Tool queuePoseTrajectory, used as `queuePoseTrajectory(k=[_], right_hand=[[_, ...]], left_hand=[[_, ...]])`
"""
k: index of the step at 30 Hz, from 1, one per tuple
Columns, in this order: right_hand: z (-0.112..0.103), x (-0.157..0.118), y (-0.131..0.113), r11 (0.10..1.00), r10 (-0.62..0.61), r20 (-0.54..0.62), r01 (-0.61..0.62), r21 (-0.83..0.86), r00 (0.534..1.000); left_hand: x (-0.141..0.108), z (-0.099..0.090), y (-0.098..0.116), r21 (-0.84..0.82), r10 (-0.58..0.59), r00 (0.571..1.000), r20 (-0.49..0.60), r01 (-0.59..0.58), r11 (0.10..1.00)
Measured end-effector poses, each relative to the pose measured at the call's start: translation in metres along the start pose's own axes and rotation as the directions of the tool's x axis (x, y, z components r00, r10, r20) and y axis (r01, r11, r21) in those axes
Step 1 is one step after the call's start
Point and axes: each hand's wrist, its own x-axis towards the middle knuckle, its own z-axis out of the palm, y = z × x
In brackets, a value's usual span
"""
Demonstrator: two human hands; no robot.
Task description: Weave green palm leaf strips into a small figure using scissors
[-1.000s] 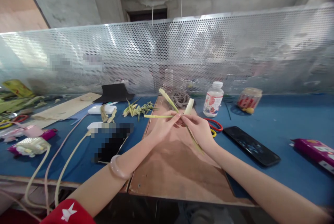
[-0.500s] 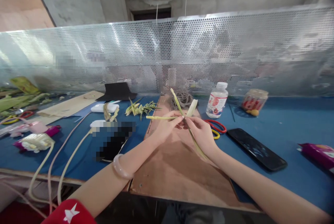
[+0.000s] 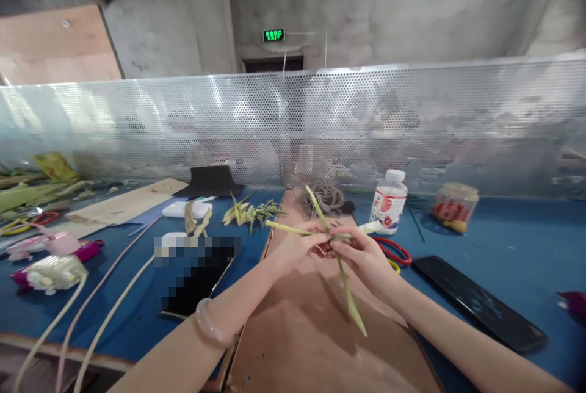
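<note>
Several pale green leaf strips [image 3: 347, 296] cross one another between my two hands, over the brown wooden board [image 3: 293, 332]. My left hand [image 3: 302, 246] pinches the strips near their crossing from the left, its fingers closed. From the right, my right hand [image 3: 361, 255] has its thumb and fingers closed on the strips at the same crossing. One strip points up and away, one sticks out to the left, a wider pale one extends to the right, and a long one hangs down toward me. Fingers partly hide the crossing.
Grey cord [image 3: 326, 199] lies behind my hands. To the right are a white-capped bottle [image 3: 389, 204], red-handled scissors [image 3: 396, 249], a jar [image 3: 455, 205] and a black phone [image 3: 478, 301]. Leaf scraps [image 3: 249, 213], another phone [image 3: 201, 277] and cables [image 3: 116, 307] lie left. A perforated metal screen [image 3: 220, 130] stands behind.
The view has tilted upward. The wide pale strip, which pointed up, now points right. The lower strip's end shows more fully below my right hand. Both hands still grip the crossing.
</note>
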Motion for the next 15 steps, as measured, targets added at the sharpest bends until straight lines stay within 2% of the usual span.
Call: queuePoseTrajectory(k=[4,7,11,15], right_hand=[[-0.006,0.003,0.003,0.995,0.037,0.0,-0.037,0.096,0.999],[-0.009,0.006,0.004,0.997,0.029,-0.06,-0.024,0.079,0.998],[-0.012,0.006,0.001,0.996,-0.073,-0.154,0.063,-0.07,0.985],[-0.006,0.0,-0.008,0.933,-0.261,-0.188,0.197,-0.301,0.947]], left_hand=[[0.001,-0.001,-0.006,0.003,0.022,1.0,-0.007,-0.022,1.0],[0.001,0.0,-0.007,0.057,0.056,0.997,-0.059,-0.052,0.997],[0.0,0.003,-0.003,0.173,0.13,0.98,-0.149,-0.103,0.979],[0.0,0.007,-0.001,0.236,0.229,0.957,-0.175,-0.185,0.954]])
